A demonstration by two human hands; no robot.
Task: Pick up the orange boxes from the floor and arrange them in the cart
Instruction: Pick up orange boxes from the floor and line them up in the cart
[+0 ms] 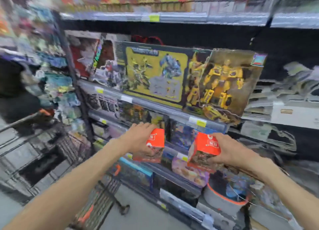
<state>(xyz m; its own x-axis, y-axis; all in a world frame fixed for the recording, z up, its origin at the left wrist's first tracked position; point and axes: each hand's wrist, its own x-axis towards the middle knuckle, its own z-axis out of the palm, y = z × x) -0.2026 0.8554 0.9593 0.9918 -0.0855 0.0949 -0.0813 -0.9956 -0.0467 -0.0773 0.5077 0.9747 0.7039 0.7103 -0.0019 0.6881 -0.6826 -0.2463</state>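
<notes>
In front of the grey metal store shelving (155, 107) stacked with toy packages, both bare arms reach forward, each hand holding one small orange cardboard box in the air. The left hand (139, 138) clasps the left orange box (155, 141) from its left side with the fingers curled over the top, while the right hand (226, 150) grasps the right orange box (203, 150) from its right side. The black wire shopping cart (57, 152) with orange trim stands lower left, apart from both boxes; the view is blurred.

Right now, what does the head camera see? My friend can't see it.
The left hand and right hand each hold an orange box before blurry toy shelves. A wire cart stands at left.
</notes>
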